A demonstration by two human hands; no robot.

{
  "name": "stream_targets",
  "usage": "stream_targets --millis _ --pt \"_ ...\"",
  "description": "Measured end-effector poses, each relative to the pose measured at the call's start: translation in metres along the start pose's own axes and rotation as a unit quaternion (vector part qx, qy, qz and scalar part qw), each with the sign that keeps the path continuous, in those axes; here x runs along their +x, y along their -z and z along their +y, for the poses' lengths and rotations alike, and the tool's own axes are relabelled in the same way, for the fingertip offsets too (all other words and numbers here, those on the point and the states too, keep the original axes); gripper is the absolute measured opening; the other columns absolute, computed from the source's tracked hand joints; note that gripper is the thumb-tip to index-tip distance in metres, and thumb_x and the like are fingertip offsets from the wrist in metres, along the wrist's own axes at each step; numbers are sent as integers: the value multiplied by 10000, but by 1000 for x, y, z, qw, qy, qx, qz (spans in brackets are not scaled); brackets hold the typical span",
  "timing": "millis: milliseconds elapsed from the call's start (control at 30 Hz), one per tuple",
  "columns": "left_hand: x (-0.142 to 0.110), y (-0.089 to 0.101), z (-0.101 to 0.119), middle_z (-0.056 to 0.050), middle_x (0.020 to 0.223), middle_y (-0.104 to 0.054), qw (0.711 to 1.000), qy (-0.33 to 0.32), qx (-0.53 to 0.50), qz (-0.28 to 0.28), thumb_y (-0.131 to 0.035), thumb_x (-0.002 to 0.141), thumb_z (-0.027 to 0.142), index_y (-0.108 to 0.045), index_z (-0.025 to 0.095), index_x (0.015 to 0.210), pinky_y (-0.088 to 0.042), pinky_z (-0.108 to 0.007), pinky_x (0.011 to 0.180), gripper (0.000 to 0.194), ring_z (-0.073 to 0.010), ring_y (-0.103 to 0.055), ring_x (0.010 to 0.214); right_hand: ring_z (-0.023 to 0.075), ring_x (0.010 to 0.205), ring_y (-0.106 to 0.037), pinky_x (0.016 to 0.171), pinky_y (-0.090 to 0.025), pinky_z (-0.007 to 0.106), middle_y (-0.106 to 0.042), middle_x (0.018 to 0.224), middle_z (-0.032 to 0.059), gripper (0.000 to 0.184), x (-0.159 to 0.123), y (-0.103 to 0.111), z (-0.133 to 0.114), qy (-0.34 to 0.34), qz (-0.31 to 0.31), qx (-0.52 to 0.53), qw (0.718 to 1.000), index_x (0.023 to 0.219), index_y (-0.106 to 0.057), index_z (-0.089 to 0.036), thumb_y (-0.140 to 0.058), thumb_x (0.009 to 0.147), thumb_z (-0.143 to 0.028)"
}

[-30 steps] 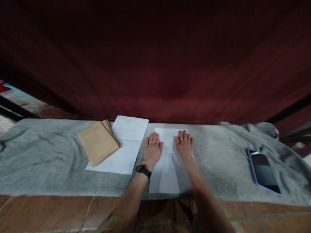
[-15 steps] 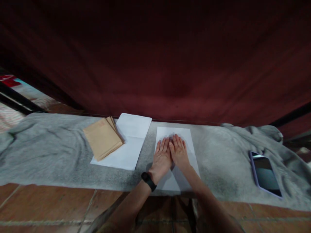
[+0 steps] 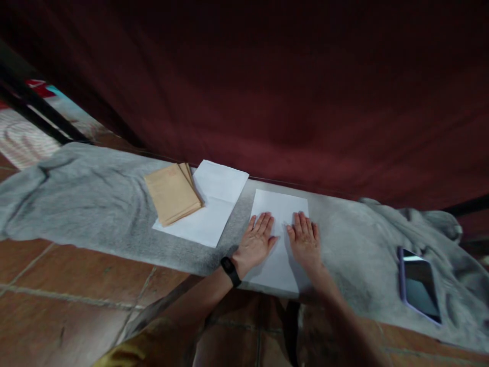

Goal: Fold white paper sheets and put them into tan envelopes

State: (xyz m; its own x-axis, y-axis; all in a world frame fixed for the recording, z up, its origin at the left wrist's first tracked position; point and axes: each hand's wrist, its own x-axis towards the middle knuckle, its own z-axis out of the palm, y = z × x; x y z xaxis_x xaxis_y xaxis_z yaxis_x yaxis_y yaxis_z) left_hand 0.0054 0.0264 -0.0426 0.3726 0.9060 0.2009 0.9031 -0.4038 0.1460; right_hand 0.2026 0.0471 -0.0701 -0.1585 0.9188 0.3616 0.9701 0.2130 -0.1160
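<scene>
A white sheet of paper (image 3: 280, 260) lies flat on the grey cloth in front of me. My left hand (image 3: 256, 242), with a black band on its wrist, rests palm down on the sheet's left part, fingers stretched out. On the right part my right hand (image 3: 304, 242) also lies flat, fingers pointing away from me. A strip of bare paper shows between the two hands. Neither hand holds anything. To the left, more white paper (image 3: 208, 221) with a crease across it lies under a stack of brown envelopes (image 3: 171, 196).
A grey cloth (image 3: 103, 204) covers the long low surface and is wrinkled at both ends. Far right on it lies a phone (image 3: 420, 285) in a purple case. Behind hangs a dark red curtain (image 3: 267, 127); tiled floor (image 3: 76, 285) shows in front.
My hands were side by side at the sheet's middle; now they have spread apart towards its two sides. The camera view has tilted slightly. Envelopes and phone stay where they lay.
</scene>
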Motion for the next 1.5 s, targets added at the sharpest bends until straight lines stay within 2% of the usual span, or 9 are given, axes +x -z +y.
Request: stream_targets --millis 100,200,333,467,667,833,1000,1200,1500 --pt "1 3 0 -139 1640 -340 1000 -5 0 4 -319 1064 437 -398 93 1529 -180 -483 1275 583 -267 -268 1540 337 1446 -416 1197 -264 585 -408 1591 210 592 -2 4 7 -26 -7 -11 1000 1540 -409 -79 -255 1078 -416" --pt "3 6 3 -134 1650 -322 1000 -23 -1 11 -334 1063 407 -409 100 1522 -175 -496 1275 558 -276 -268 1540 329 1474 -379 1203 -269 572 -398 1597 212 602 -6 10 2 -31 -2 -2 1000 1558 -360 -64 -225 1079 -403" --pt "2 5 8 -118 1654 -320 999 -47 -10 17 -335 1056 343 -396 117 1530 -165 -495 1275 529 -263 -259 1543 278 1524 -298 1216 -283 539 -354 1631 174 580 -17 14 -16 44 -6 47 998 1608 -235 -107 -212 1080 -346" --pt "-4 0 14 -131 1645 -338 998 -58 -19 7 -331 1042 289 -350 103 1554 -167 -487 1270 545 -253 -265 1541 264 1524 -307 1227 -282 521 -359 1629 173 564 -29 15 -26 101 -34 51 993 1603 -253 -119 -267 1077 -321" --pt "-9 -1 15 -140 1624 -378 998 -57 -19 0 -330 1060 356 -410 110 1523 -180 -492 1264 530 -257 -304 1526 275 1509 -340 1216 -297 526 -355 1631 170 568 -33 19 -15 111 -33 28 993 1604 -259 -131 -299 1074 -330" --pt "-11 3 12 -107 1629 -380 998 -63 -30 1 -310 1073 409 -429 147 1519 -180 -480 1268 530 -248 -311 1524 287 1501 -348 1213 -293 527 -355 1628 181 581 -34 19 -4 103 -37 16 994 1599 -276 -113 -306 1073 -358" --pt "-20 8 2 -84 1642 -355 997 -68 -33 -5 -311 1073 462 -406 186 1538 -172 -471 1273 550 -233 -286 1535 300 1491 -363 1196 -308 533 -350 1630 180 599 -35 17 8 89 -31 6 996 1609 -255 -128 -301 1072 -390" --pt "-32 11 -20 -88 1656 -323 999 -45 -20 -15 -311 1063 519 -376 196 1559 -188 -455 1273 595 -225 -256 1546 299 1485 -366 1202 -292 529 -356 1633 152 614 -36 14 19 68 -36 -14 997 1619 -231 -145 -300 1070 -411" --pt "-45 22 -48 -179 1622 -357 1000 -1 3 4 -378 1050 465 -386 110 1545 -252 -512 1246 609 -283 -331 1514 320 1459 -398 1200 -283 538 -390 1616 155 608 -35 14 29 37 -30 -28 998 1587 -322 -132 -284 1070 -450"
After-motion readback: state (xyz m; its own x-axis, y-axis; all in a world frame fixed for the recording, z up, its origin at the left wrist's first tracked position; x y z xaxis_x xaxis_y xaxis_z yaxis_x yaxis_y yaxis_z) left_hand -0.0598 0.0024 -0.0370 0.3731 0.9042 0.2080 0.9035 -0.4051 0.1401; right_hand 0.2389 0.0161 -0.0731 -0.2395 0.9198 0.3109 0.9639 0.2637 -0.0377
